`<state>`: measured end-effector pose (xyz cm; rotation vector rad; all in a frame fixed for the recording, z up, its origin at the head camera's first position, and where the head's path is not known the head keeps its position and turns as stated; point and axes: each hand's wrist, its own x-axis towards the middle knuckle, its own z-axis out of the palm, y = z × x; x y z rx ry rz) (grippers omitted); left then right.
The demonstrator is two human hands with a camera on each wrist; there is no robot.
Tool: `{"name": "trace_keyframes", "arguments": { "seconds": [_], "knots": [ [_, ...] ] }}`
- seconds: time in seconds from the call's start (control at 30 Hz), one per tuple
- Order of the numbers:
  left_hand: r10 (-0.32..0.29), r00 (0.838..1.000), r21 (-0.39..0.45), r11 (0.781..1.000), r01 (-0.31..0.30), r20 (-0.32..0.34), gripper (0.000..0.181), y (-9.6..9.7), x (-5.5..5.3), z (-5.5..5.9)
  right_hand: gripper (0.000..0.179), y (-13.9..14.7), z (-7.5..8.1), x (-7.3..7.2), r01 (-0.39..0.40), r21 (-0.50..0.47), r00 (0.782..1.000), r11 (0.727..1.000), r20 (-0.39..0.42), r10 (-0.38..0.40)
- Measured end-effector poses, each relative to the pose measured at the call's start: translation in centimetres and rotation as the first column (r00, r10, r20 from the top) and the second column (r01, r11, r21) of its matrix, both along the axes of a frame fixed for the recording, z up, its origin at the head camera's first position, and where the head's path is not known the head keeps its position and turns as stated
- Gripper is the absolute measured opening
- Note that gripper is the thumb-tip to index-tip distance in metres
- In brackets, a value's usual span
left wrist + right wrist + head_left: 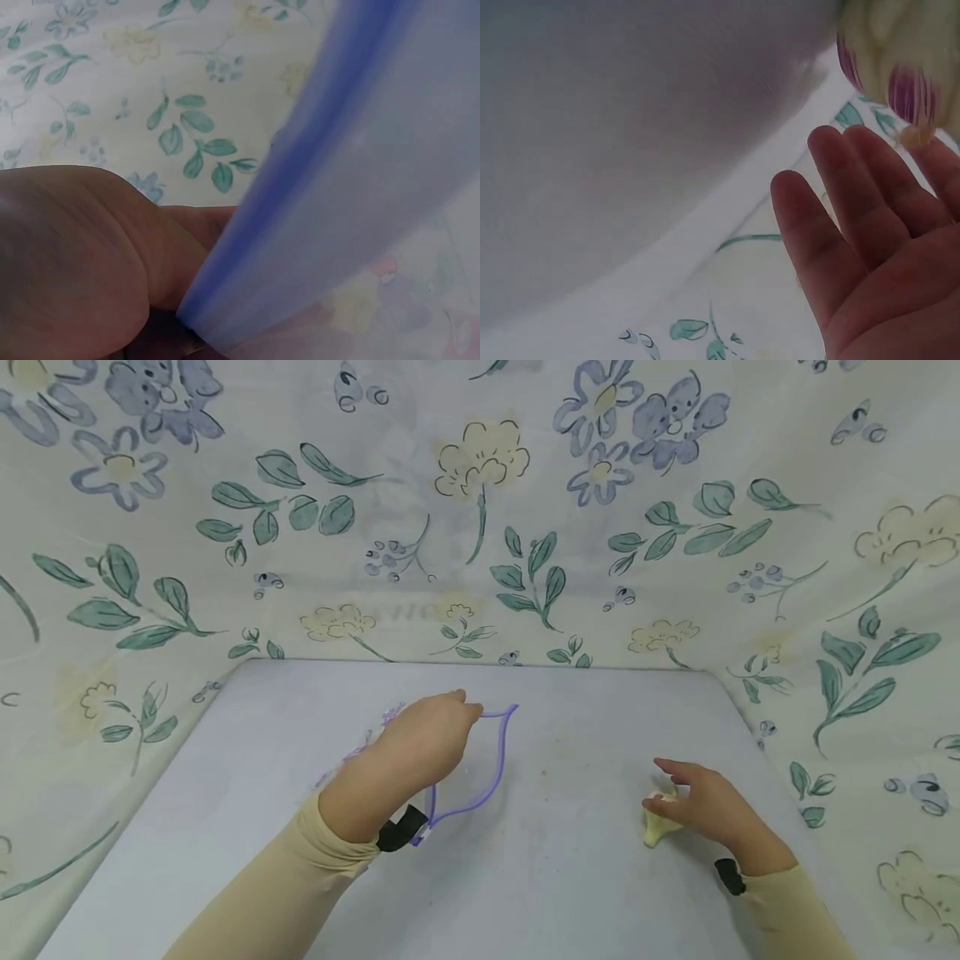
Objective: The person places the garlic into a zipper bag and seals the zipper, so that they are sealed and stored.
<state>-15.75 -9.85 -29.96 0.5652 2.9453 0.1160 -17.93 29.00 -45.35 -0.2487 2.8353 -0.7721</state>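
A pale cloth printed with flowers and leaves (420, 410) stands behind the worktop (585, 893) and down both its sides, meeting it along the far edge. Next in size come two cream sleeves, the left one (270, 885) and the right one (795, 914), both reaching in over the near edge. The clear bag (360, 187) is left of the worktop's middle, nearer the far edge than the right edge; its purple-blue rim curves round an open mouth. The left hand (416, 743) holds that rim, thumb and fingers pinching it. Toward the worktop's right edge, the right hand (708, 802) has its visible fingers fairly straight and slightly spread, the thumb lying over a pale yellow piece (658, 831) with purple streaks; whether they pinch it I cannot tell. Smallest are the black bands, one at the left wrist (401, 828) and one at the right (729, 877)
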Motion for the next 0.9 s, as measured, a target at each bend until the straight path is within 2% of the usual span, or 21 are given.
{"name": "trace_keyframes", "arguments": {
  "seconds": [0.3,0.53,0.67,0.9],
  "knots": [
    [0.013,1.0,0.006,1.0,-0.013,0.011,0.044,0.1,0.2,0.1,0.082,-0.4,-1.2,0.2,-0.032,0.068,0.996,0.997,-0.084,0.038],
    [0.005,1.0,0.013,1.0,-0.005,-0.015,0.043,0.0,0.4,0.1,0.087,-0.6,-1.0,0.1,-0.055,0.058,0.998,0.997,-0.004,0.056],
    [-0.002,1.0,0.015,1.0,0.002,-0.024,0.042,0.0,0.5,0.0,0.083,-0.5,-0.7,0.2,-0.082,0.064,0.997,0.995,0.022,0.081],
    [-0.007,0.999,0.01,1.0,0.007,-0.033,0.042,-0.1,0.4,0.0,0.066,-0.8,0.0,0.2,-0.13,0.052,0.991,0.99,-0.02,0.131]
  ]
}}
